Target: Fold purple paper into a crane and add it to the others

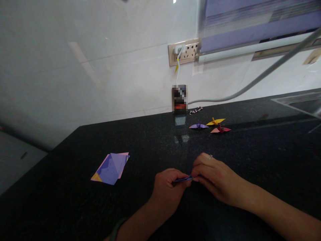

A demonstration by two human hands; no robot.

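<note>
- Watching remotely, I saw the left hand [167,187] with its grip pinching a folded purple paper [182,179] over the dark tabletop [150,140].
- Right hand [215,175]: grip pinched the paper's right end.
- I noted paper cranes [198,126] beyond, paper sheets [112,169] at left.

I see black countertop [145,140], stone-like, polished, finely speckled, throwing back pale reflections. Wall tiles [125,73] look smooth, glossy to me, light streaking across. Folded purple piece [184,179]: thin paper, matt. Loose sheets [110,169]: paper too, smooth, matt. Purple crane [198,126], yellow crane [216,122], red crane [223,130]: creased paper, dull finish. Ring [210,156]: shiny, metal-looking. Socket plate [172,61]: smooth plastic look, soft sheen. Plug [177,50]: white plastic. Grey hose [253,86]: smooth; plastic or rubber, I cannot tell. Sink rim [281,101]: metallic gleam.
</note>
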